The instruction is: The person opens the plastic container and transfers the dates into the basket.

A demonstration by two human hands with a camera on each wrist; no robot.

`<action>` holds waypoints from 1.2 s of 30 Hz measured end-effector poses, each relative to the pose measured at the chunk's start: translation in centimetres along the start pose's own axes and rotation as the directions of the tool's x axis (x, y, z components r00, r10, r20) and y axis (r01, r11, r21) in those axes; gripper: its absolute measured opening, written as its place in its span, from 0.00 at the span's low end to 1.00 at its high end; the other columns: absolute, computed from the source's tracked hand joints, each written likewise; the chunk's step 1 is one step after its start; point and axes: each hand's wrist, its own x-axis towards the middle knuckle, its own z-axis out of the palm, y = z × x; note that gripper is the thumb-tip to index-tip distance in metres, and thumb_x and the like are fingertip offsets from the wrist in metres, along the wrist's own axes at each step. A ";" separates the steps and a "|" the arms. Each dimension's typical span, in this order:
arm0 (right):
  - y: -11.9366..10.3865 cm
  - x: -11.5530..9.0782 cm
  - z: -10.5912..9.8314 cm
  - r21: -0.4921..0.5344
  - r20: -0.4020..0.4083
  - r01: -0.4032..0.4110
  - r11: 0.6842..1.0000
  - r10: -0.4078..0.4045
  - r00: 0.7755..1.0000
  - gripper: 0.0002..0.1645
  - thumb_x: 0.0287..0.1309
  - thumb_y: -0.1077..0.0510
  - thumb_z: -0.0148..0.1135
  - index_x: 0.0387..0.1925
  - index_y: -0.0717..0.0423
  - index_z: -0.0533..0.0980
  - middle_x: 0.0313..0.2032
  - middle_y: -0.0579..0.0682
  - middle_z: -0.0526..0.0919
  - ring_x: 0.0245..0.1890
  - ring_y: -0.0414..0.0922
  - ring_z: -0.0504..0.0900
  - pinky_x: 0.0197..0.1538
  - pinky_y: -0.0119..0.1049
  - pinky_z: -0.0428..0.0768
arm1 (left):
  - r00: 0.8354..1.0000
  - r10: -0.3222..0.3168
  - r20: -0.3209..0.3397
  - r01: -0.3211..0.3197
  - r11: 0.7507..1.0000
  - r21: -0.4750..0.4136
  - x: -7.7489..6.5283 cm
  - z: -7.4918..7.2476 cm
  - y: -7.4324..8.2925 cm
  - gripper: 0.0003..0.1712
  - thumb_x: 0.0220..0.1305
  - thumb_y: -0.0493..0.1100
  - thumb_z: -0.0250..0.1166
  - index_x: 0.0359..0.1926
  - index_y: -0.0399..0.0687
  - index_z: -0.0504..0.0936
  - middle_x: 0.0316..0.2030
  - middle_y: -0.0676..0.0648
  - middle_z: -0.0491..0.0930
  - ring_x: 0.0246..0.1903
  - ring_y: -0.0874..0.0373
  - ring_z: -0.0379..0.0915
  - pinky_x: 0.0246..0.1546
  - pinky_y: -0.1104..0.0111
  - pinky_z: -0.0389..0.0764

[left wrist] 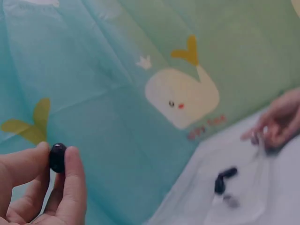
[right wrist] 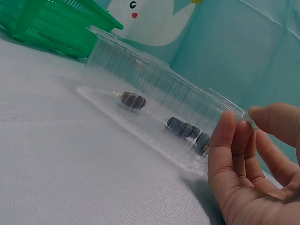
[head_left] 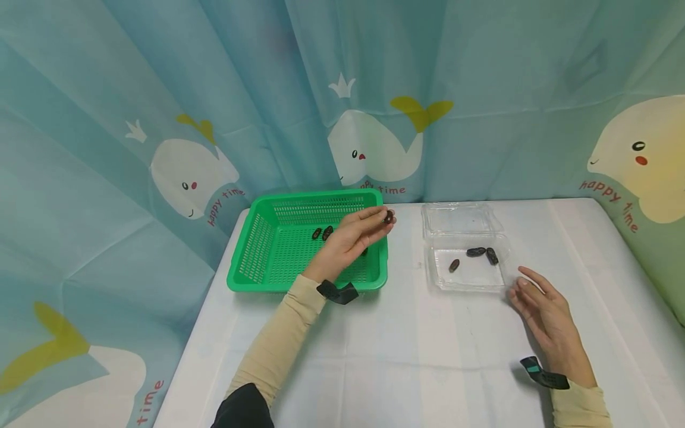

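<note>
Left hand (head_left: pixel 349 236), one date (head_left: pixel 388 217) pinched; right hand (head_left: pixel 547 315), one box (head_left: pixel 465 286) pinched, three dates (head_left: pixel 475 252) inside.

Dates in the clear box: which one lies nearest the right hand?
The rightmost date in the clear box: it lies closest to the right hand; the middle date and left date lie farther left.

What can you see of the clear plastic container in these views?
The clear container is a shallow, see-through box, apparently thin plastic, with ribbed sides and a raised rim. Its lid lies open on the far side. It rests upright on the white cloth, right of the green basket. Three dark, oval fruits lie apart or close together on its floor. The right hand pinches its rim near the right front corner.
</note>
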 end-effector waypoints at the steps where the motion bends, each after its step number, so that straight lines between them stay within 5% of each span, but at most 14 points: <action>1: 0.0 0.0 0.0 -0.002 -0.001 0.000 1.000 0.000 1.000 0.22 0.75 0.69 0.55 0.60 0.48 0.81 0.44 0.45 0.84 0.42 0.38 0.87 0.48 0.28 0.87 | 1.000 -0.010 0.001 0.010 1.000 0.018 -0.2 -0.3 0.1 0.24 0.80 0.32 0.52 0.72 0.31 0.68 0.64 0.41 0.75 0.67 0.52 0.75 0.75 0.61 0.70; 5: 0.0 -0.1 0.0 -0.008 -0.002 0.001 1.000 -0.001 1.000 0.22 0.75 0.69 0.55 0.61 0.47 0.81 0.44 0.45 0.84 0.42 0.38 0.87 0.49 0.28 0.87 | 0.991 -0.093 -0.098 0.093 0.996 -0.010 -0.1 -1.1 0.7 0.25 0.78 0.30 0.55 0.73 0.31 0.68 0.61 0.41 0.77 0.61 0.54 0.79 0.74 0.60 0.71; 11: 0.1 -0.1 0.0 -0.004 -0.002 -0.003 1.000 0.003 1.000 0.22 0.75 0.69 0.55 0.61 0.47 0.81 0.44 0.45 0.83 0.42 0.38 0.86 0.49 0.27 0.87 | 0.969 -0.157 -0.192 0.198 0.956 0.216 -0.2 -2.2 1.2 0.24 0.73 0.30 0.62 0.68 0.35 0.75 0.61 0.40 0.78 0.56 0.56 0.82 0.76 0.54 0.69; 16: 0.1 0.0 -0.1 -0.003 -0.005 -0.005 1.000 0.005 1.000 0.22 0.75 0.69 0.55 0.61 0.47 0.81 0.44 0.45 0.83 0.43 0.37 0.86 0.49 0.27 0.87 | 0.964 -0.169 -0.206 0.248 0.854 0.458 -0.6 -3.2 1.2 0.24 0.72 0.35 0.66 0.67 0.42 0.78 0.65 0.39 0.76 0.60 0.51 0.80 0.72 0.55 0.74; 21: 0.1 0.0 -0.1 -0.005 -0.006 -0.004 1.000 0.004 1.000 0.22 0.75 0.69 0.55 0.61 0.47 0.81 0.44 0.45 0.83 0.43 0.37 0.86 0.49 0.27 0.87 | 0.963 -0.127 -0.238 0.260 0.675 0.690 -0.6 -4.3 1.0 0.24 0.70 0.37 0.69 0.66 0.43 0.80 0.68 0.43 0.75 0.68 0.45 0.73 0.69 0.52 0.77; 23: 0.1 0.0 -0.1 -0.005 -0.006 -0.004 1.000 0.004 1.000 0.22 0.75 0.69 0.55 0.61 0.47 0.81 0.44 0.45 0.83 0.43 0.37 0.86 0.49 0.27 0.87 | 0.960 -0.116 -0.256 0.271 0.625 0.732 -0.6 -4.7 0.9 0.23 0.69 0.36 0.70 0.64 0.42 0.81 0.70 0.42 0.73 0.69 0.43 0.72 0.69 0.49 0.77; 36: 0.2 0.0 -0.2 -0.017 -0.003 0.002 1.000 -0.002 1.000 0.22 0.75 0.69 0.55 0.60 0.47 0.81 0.45 0.44 0.83 0.43 0.37 0.87 0.49 0.27 0.87 | 0.942 -0.172 -0.290 0.337 0.504 0.795 0.5 -7.6 0.5 0.24 0.67 0.36 0.72 0.62 0.36 0.81 0.60 0.39 0.78 0.61 0.44 0.73 0.63 0.47 0.78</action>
